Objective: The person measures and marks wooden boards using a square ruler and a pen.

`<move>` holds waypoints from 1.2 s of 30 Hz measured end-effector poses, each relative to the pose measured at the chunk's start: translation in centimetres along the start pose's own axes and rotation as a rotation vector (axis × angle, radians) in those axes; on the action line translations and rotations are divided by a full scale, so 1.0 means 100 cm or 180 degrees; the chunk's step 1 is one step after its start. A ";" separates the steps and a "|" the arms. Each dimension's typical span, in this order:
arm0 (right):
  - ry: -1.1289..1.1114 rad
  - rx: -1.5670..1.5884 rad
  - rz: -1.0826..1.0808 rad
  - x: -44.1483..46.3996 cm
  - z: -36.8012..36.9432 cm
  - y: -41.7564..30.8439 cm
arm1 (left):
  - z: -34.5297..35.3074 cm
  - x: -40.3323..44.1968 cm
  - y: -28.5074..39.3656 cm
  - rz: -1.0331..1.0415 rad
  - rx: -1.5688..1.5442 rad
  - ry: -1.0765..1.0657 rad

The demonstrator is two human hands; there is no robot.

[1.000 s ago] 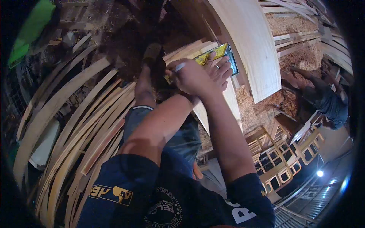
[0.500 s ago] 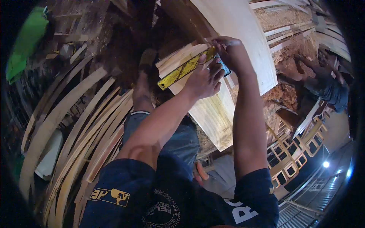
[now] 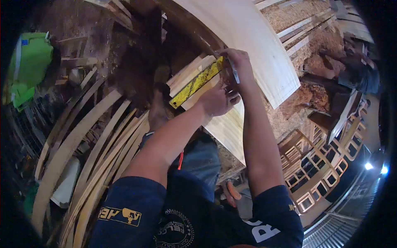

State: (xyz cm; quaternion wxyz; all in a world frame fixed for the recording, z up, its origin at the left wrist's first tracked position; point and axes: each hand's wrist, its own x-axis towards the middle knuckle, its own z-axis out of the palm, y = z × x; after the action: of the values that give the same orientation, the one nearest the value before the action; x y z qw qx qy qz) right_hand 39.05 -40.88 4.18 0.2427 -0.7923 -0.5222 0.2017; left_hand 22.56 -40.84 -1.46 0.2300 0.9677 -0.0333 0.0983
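A yellow, scuffed try square blade (image 3: 197, 84) lies slantwise across pale boards (image 3: 225, 126). My left hand (image 3: 217, 100) is at its right end with the fingers curled, closed at the hidden handle of the square. Just beyond, my right hand (image 3: 239, 66) is closed around a slim white pen (image 3: 235, 76), which points down towards my wrist. Both hands are close together, and the right fingertips are by the upper end of the blade.
Curved wooden strips (image 3: 78, 153) are stacked on the left. A broad pale panel (image 3: 264, 53) stretches beyond my hands. Slotted wooden frames (image 3: 322, 169) stand at right, near another person (image 3: 357, 76). A green object (image 3: 33, 66) is far left.
My left fingers have slid off the top of the blade and sit lower. The right hand has turned, with the pen now pointing down. The square's blue part is no longer visible.
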 end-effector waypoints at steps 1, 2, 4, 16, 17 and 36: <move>-0.0005 -0.0020 0.0034 0.000 -0.001 0.001 | 0.005 0.001 0.002 0.0021 0.0009 0.0057; -0.0001 -0.0022 0.0057 0.002 -0.001 -0.001 | 0.012 0.000 0.003 0.0039 0.0036 0.0104; -0.0205 -0.0144 0.0216 0.006 -0.006 -0.008 | 0.031 -0.001 0.006 -0.0382 -0.1103 -0.0007; -0.0707 0.0946 0.0566 0.012 -0.033 -0.013 | -0.011 0.004 0.001 -0.0059 0.0043 -0.0504; -0.0766 0.1341 0.0792 0.010 -0.040 -0.014 | -0.017 0.005 0.002 -0.0061 0.0082 -0.0547; 0.3237 0.0314 0.1918 -0.113 -0.115 0.138 | -0.034 0.025 0.006 -0.0423 -0.0028 -0.0257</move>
State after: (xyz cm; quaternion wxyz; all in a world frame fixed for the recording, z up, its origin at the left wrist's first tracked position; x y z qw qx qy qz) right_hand 51.51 -58.01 5.90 0.4311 -0.8906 -0.0825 -0.1192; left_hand 24.31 -39.94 2.27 0.2387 0.9699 0.0214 0.0435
